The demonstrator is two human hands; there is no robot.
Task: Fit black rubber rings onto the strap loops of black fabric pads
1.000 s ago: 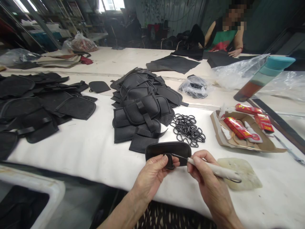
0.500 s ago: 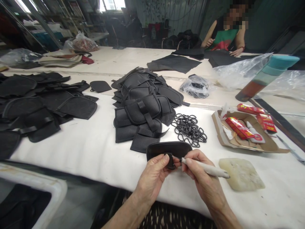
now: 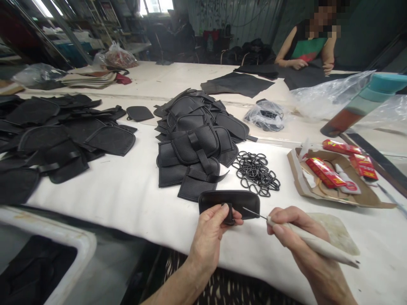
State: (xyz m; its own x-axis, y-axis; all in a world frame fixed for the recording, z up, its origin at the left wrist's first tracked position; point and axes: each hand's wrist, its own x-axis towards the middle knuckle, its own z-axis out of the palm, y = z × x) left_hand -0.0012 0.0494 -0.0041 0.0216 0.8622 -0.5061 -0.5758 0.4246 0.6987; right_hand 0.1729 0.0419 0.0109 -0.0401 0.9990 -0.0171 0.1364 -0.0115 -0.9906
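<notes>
My left hand (image 3: 211, 231) pinches the small strap loop at the front edge of a black leather piece (image 3: 229, 200) lying on the white table (image 3: 121, 199). My right hand (image 3: 300, 241) grips a white-handled awl (image 3: 313, 243) like a pen; its thin metal tip points left at the black leather piece and ends just short of the strap. A pile of black rings (image 3: 257, 173) lies just behind the piece. A heap of black leather pieces (image 3: 197, 140) sits further back.
More black pieces (image 3: 57, 135) cover the table's left side. A cardboard tray (image 3: 337, 180) with red glue tubes stands at the right, a pale slab (image 3: 337, 233) under my right hand. A plastic bag (image 3: 267, 114) lies beyond. Another person (image 3: 310, 42) works at the far table.
My right hand has pulled the awl back to the right, away from the strap loop. My left hand keeps its pinch on the strap.
</notes>
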